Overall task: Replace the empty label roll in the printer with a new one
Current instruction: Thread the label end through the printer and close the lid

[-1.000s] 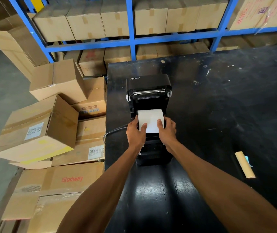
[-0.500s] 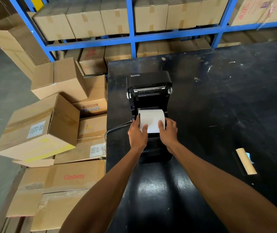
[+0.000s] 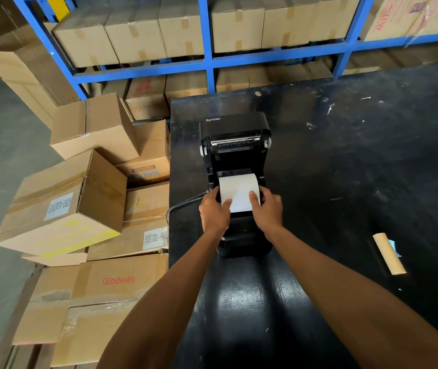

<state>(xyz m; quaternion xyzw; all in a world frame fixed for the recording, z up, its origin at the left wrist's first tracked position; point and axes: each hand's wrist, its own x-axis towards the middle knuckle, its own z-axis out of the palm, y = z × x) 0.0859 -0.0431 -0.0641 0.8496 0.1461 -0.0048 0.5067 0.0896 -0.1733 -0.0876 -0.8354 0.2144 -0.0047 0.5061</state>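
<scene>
While both hands (image 3: 240, 209) pinch the new label roll (image 3: 239, 191) in the open printer (image 3: 235, 155), the loose end should be fed out squarely.

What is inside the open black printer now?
A white label roll sits in the open black printer, held by the left hand and right hand. The bay beneath is covered.

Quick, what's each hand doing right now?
Left hand: closed on the new label roll, thumb on the paper.
Right hand: gripping the same roll's other side.
</scene>
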